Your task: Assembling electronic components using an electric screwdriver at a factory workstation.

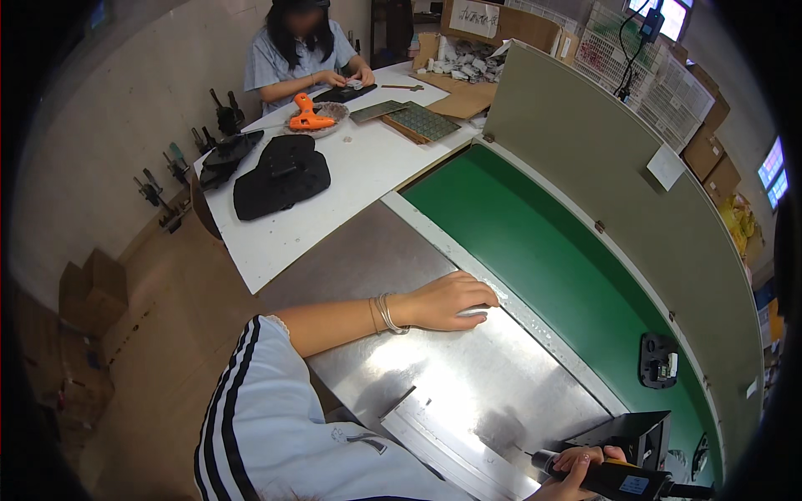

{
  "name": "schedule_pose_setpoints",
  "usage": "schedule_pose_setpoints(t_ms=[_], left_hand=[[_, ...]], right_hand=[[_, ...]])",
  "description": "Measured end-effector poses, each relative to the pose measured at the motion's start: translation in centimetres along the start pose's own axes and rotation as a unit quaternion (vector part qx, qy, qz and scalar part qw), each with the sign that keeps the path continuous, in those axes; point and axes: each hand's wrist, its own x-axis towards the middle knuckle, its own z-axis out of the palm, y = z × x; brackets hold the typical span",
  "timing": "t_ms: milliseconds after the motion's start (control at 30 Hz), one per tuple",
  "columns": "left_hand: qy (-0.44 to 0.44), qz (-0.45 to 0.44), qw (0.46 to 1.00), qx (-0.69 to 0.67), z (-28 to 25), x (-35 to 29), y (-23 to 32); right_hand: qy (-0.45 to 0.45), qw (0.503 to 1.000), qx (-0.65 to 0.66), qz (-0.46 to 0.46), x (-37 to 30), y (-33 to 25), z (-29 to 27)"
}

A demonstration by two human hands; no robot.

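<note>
My left hand reaches forward onto the shiny metal tabletop, near the rail beside the green belt. Its fingers are curled down toward the thumb; whatever lies under them, if anything, is too small to make out. At the lower right, my right hand is wrapped round a black electric screwdriver, whose thin bit points left over the metal. Right behind it stands a black open box, partly hidden by the hand and tool. A pale metal channel lies on the tabletop in front of my body.
The green conveyor belt carries a black device part and runs along a grey-green partition. On the white table are black moulded parts, an orange glue gun and green boards. A co-worker handles small parts there.
</note>
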Motion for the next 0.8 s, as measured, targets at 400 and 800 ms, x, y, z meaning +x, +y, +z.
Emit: schedule_pose_setpoints(t_ms=[400,800], left_hand=[[0.007,0.009,1.000,0.005,0.16,0.01,-0.07],[0.012,0.014,1.000,0.006,0.03,0.15,-0.11]], right_hand=[[-0.006,1.000,0.009,-0.006,0.14,-0.16,0.26],[-0.001,1.000,0.016,0.003,0.03,0.14,0.02]])
